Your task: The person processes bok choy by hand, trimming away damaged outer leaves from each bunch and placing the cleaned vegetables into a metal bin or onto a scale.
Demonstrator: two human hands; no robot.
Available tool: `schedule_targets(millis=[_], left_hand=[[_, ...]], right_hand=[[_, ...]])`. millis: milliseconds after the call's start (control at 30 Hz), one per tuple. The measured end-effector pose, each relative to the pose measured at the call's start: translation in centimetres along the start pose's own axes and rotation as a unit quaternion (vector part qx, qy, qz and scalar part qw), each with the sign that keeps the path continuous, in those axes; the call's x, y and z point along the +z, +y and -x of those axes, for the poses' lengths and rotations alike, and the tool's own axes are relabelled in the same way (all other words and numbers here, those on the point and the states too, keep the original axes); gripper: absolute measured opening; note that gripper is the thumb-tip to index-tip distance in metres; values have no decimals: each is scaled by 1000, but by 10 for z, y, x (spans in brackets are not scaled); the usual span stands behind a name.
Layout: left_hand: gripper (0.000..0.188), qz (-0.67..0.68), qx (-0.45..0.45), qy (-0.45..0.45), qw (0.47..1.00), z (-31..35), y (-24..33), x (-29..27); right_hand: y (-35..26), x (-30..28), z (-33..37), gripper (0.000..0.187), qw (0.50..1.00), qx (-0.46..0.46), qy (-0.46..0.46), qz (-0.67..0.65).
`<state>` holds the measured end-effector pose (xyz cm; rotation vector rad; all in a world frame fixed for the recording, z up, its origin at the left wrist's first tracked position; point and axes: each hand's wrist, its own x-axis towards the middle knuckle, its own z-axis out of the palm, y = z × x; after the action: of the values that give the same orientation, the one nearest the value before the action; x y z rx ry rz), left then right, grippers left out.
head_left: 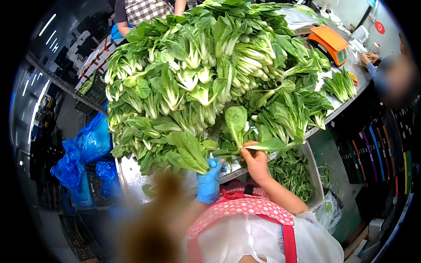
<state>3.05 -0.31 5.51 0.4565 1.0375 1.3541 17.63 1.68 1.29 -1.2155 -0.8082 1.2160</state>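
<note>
My left hand (209, 180), in a blue glove, is closed around the stem end of a leafy green bunch (188, 151), whose leaves point up and to the left. To its right, my bare right hand (255, 163) pinches the pale base of a leafy green (237, 125); one leaf stands upright and another reaches to the right. Both hands are at the near edge of a metal table (131, 174). Right beyond them rises a large heap of leafy greens (197, 79) with white stems, many lying in bundles.
Below my right forearm stands a light plastic basket (316, 175) of loose leaves. Blue plastic bags (93, 142) rest on dark crates at the left. An orange scale (331, 41) sits at the far right. One person (147, 9) stands across the heap, another person's hands (370, 58) are at right.
</note>
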Motion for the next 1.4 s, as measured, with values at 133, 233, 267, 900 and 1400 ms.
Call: schedule_targets(millis=[133,233,267,900,1400], left_hand=[[19,-41,-36,-32,998,-17,-4,12],[20,-41,-18,-43,998,-30,-23,-2],[20,-27,-10,-44,999,-30,-25,-2],[17,14,-31,-47,998,-36,-5,4],[25,1,5,-22,1000,-34,-12,13]], right_hand=[[5,8,6,18,984,-132,-26,114],[-4,8,8,23,973,-142,-69,170],[-4,8,9,24,973,-134,-74,172],[-6,13,-12,30,910,-315,-145,229],[-32,7,1,14,944,-130,-202,226]])
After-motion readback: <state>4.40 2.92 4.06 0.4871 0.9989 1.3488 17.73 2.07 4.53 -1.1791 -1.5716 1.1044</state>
